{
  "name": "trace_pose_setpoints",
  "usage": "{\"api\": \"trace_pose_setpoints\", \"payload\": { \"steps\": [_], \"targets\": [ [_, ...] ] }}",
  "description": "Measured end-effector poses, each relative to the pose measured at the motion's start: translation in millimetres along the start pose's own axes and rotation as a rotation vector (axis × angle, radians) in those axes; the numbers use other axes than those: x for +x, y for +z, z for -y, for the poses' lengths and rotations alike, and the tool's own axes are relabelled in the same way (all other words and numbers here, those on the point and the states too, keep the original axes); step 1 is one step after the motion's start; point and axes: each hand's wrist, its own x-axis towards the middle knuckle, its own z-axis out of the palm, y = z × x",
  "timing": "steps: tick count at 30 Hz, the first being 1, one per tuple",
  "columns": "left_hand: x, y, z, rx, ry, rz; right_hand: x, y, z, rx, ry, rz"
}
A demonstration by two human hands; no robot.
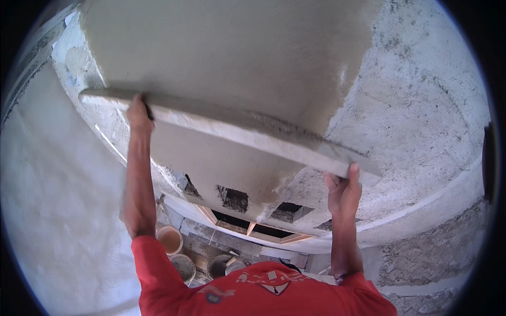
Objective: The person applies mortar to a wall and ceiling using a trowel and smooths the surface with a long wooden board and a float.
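Note:
A long pale straightedge with grey mortar along its upper side slants across a plastered wall, its left end higher than its right. My left hand is closed around it near the left end. Close to the other end, my right hand grips the lower edge with its thumb upright against the board; some of its fingers are hidden. Smooth grey wet plaster covers the wall above and below the straightedge. To the right, the wall surface is rough and whitish.
Several dark holes, one a square hole, break the lower wall. Below them is a wooden frame around a dark opening. A bucket of brownish liquid stands with other buckets at lower left. A pale smooth wall adjoins on the left.

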Motion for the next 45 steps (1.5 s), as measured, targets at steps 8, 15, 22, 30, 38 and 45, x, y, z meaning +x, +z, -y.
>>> {"api": "trace_pose_setpoints", "payload": {
  "steps": [8,15,22,30,38,45],
  "targets": [
    [87.3,8.0,-130.4,-0.184,0.13,0.111,30.5,119.0,60.5,0.06,-0.195,0.27],
    [16.5,29.0,-90.3,0.054,0.008,-0.052,19.0,78.6,45.5,0.082,-0.132,0.182],
    [-24.3,-21.5,82.4,0.131,0.082,0.038,-2.3,-73.1,-58.5,0.103,0.146,-0.019],
    [-105.4,-52.5,239.1,0.132,-0.116,-0.208,-14.6,-235.5,-144.4,0.136,0.303,-0.145],
    [-146.0,-16.7,263.9,-0.036,-0.02,-0.116,-13.5,-297.9,-147.5,-0.021,0.326,-0.135],
    [-35.8,-10.8,108.4,0.051,0.314,-0.151,-23.8,-107.0,-92.6,0.116,0.318,-0.141]
  ]
}}
